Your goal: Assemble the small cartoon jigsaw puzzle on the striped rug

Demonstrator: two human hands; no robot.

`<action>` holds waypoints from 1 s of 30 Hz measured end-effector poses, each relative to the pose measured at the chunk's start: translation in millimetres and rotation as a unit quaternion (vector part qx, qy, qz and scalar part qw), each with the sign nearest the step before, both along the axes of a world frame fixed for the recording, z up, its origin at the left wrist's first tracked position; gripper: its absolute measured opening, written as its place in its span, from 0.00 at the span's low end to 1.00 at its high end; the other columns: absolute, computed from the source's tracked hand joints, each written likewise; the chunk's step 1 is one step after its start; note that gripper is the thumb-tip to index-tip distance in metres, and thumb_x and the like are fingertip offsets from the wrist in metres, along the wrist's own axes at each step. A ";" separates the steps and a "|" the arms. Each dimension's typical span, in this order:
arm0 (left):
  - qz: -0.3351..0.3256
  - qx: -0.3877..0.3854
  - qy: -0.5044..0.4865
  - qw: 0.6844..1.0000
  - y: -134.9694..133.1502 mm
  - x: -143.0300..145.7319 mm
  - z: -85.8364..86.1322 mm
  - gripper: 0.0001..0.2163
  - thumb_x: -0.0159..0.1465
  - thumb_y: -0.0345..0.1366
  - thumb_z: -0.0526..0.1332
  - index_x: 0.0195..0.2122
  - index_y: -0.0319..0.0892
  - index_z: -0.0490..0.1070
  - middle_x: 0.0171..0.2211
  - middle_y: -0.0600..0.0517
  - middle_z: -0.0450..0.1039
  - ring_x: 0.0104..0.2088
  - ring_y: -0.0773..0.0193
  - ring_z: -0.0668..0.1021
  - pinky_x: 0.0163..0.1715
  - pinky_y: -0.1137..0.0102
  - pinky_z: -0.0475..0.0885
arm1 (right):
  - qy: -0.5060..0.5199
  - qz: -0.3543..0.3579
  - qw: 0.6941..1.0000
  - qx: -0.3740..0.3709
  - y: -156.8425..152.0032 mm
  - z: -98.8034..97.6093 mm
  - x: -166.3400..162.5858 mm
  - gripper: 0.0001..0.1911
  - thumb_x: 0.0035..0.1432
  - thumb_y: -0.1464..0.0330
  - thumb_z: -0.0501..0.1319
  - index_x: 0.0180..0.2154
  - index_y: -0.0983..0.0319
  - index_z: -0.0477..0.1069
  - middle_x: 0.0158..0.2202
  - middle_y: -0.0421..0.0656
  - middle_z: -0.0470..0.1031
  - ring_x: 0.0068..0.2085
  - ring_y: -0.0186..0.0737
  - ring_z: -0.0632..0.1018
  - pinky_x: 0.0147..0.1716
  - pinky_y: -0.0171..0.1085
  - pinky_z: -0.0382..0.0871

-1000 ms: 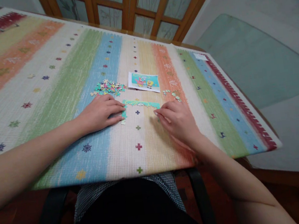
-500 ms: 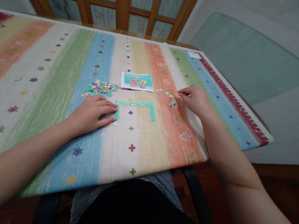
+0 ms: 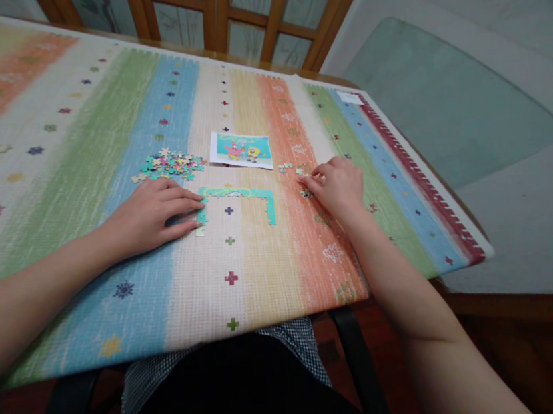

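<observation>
Your left hand [image 3: 149, 212] lies flat with fingers spread, palm down, its fingertips touching the left end of the border [image 3: 234, 193], a teal strip of joined puzzle pieces that runs between your two hands and turns down a little at each end. Your right hand [image 3: 337, 186] is curled, fingertips lowered onto a few loose pieces [image 3: 306, 193] just under them; you cannot tell whether it pinches one. By the look of it the work is early: only that top edge and its two corners are joined, the middle inside is bare, and most pieces sit unsorted in a pile [image 3: 168, 164] just beyond your left hand. A card [image 3: 242, 149] with a cartoon picture lies beyond the border, between the hands. All of this rests on a woven mat [image 3: 77, 191] striped in green, blue, cream and orange with small crosses. Past the mat stands a wooden lattice [image 3: 211, 7], and to the right of your right hand a green glass panel [image 3: 445, 99] lies against pale flooring.
</observation>
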State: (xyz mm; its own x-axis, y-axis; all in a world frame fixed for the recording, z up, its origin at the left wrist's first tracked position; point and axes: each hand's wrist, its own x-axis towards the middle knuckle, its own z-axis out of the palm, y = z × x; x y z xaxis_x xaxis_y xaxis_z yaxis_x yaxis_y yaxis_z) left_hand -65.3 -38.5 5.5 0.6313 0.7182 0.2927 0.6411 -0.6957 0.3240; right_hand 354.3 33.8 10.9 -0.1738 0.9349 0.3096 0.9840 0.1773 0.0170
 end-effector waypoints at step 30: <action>-0.006 0.022 0.032 0.999 0.2 -0.9 -2.0 0.21 0.76 0.54 0.55 0.55 0.48 0.81 0.56 0.50 0.83 0.54 0.51 0.77 0.57 0.57 0.66 | 0.085 0.107 0.973 -0.188 81.9 17.2 -16.8 0.03 0.61 0.72 0.70 0.37 0.63 0.85 0.39 0.50 0.81 0.43 0.48 0.78 0.44 0.45 0.68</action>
